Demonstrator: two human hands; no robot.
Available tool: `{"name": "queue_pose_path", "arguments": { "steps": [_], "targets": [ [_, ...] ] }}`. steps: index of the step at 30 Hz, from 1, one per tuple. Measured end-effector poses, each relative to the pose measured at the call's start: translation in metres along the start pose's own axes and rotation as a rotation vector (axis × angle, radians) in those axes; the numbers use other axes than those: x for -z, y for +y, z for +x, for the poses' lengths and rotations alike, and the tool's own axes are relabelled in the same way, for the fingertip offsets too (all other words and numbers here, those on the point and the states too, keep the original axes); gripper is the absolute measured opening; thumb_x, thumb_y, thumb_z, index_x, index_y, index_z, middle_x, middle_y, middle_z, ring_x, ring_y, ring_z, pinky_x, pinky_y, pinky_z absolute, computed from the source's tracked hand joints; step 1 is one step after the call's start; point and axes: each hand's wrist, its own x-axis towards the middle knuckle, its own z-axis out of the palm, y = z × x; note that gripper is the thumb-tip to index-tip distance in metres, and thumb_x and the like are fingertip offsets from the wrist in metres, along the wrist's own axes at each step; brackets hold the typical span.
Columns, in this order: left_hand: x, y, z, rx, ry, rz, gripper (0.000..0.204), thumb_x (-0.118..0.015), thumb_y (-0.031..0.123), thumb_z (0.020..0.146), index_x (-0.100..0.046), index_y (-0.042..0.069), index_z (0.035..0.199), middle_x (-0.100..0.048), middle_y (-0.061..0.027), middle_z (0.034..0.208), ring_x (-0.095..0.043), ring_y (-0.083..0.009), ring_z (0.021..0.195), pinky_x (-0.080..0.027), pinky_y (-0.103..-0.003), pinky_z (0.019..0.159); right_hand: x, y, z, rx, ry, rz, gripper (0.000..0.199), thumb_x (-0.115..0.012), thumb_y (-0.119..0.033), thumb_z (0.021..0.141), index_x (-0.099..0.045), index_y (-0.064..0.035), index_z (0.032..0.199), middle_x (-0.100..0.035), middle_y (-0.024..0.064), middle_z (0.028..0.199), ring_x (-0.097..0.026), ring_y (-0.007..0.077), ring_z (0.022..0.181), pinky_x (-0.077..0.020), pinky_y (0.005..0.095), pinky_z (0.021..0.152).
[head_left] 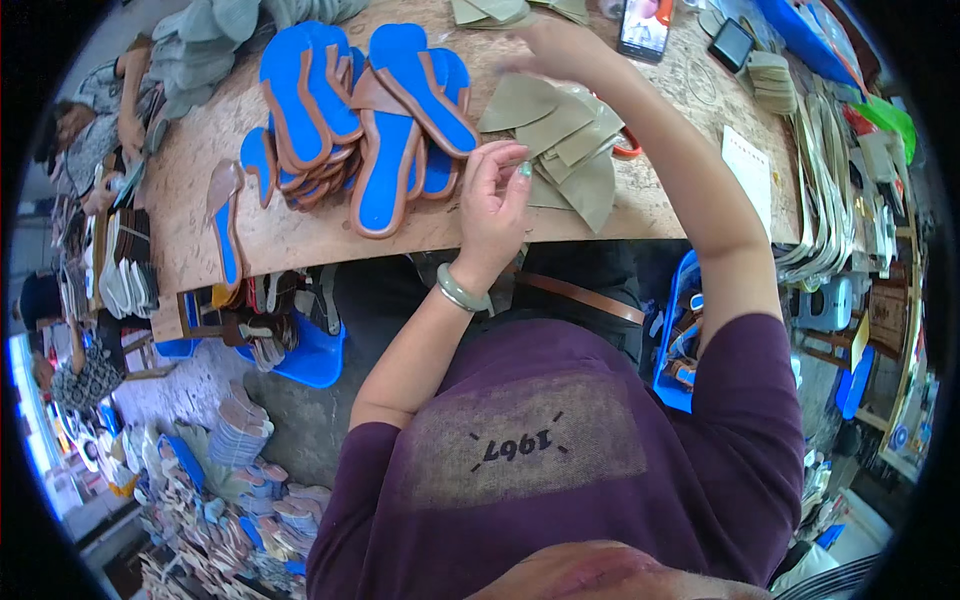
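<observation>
My left hand (497, 190) is raised over the table's near edge, between the blue insoles and the grey-green pieces. Its fingers are curled together with the thumb close by, and nothing shows in them. My right hand (553, 50) reaches across to the far side, smeared by motion. Below it lie fanned, overlapping grey-green leather-like pieces (570, 140), and a smaller stack of flat grey-green pieces (490, 10) is near its fingertips. Left of my left hand are piled blue insoles with brown edging (385, 180). One carries a brown strap (380, 92).
Orange-handled scissors (627, 145) are partly under the grey-green pieces. A phone (645, 28), a small black device (731, 43) and a white sheet (746, 175) lie on the wooden table (665, 200). Blue bins (318, 362) stand below. Other people (90, 130) are at the left.
</observation>
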Motion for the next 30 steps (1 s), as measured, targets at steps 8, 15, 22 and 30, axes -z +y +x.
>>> {"name": "queue_pose_path", "arguments": {
  "steps": [8,15,22,30],
  "targets": [
    [-0.001,0.000,0.001,-0.118,0.004,0.051,0.023,-0.054,0.000,0.089,-0.057,-0.001,0.113,-0.053,-0.0112,0.116,-0.058,-0.0204,0.101,-0.049,-0.031,0.088,-0.053,-0.023,-0.068,0.072,0.431,0.122,0.058,-0.074,-0.019,0.075,-0.054,-0.0093,0.129,-0.062,0.0137,0.114,-0.058,0.0337,0.107,-0.0471,0.0429,0.092],
    [-0.002,0.009,-0.001,-0.138,0.019,0.060,0.023,-0.053,0.001,0.092,-0.057,-0.001,0.114,-0.054,-0.0088,0.114,-0.057,-0.0172,0.101,-0.047,-0.029,0.089,-0.040,0.006,-0.070,-0.126,0.705,1.206,0.027,-0.061,-0.001,0.088,-0.065,-0.0019,0.115,-0.067,0.0020,0.100,-0.061,0.0103,0.086,-0.0495,0.0227,0.077],
    [0.009,0.054,0.002,-0.071,0.022,-0.284,0.044,-0.055,0.013,0.098,-0.042,-0.006,0.135,-0.055,-0.0129,0.128,-0.053,-0.0184,0.119,-0.042,-0.033,0.102,-0.013,-0.020,-0.117,-0.095,0.639,1.621,0.027,-0.063,0.002,0.087,-0.062,0.0004,0.114,-0.064,0.0051,0.105,-0.060,0.0099,0.092,-0.0494,0.0234,0.079],
    [0.017,0.080,-0.006,-0.156,0.167,0.026,0.030,-0.057,0.002,0.094,-0.059,-0.002,0.123,-0.068,-0.0105,0.104,-0.066,-0.0130,0.089,-0.054,-0.028,0.079,-0.016,-0.079,-0.164,-0.001,0.874,0.835,0.017,-0.068,-0.002,0.085,-0.066,0.0002,0.101,-0.065,0.0047,0.099,-0.060,0.0102,0.088,-0.0485,0.0239,0.079]
  ]
}}
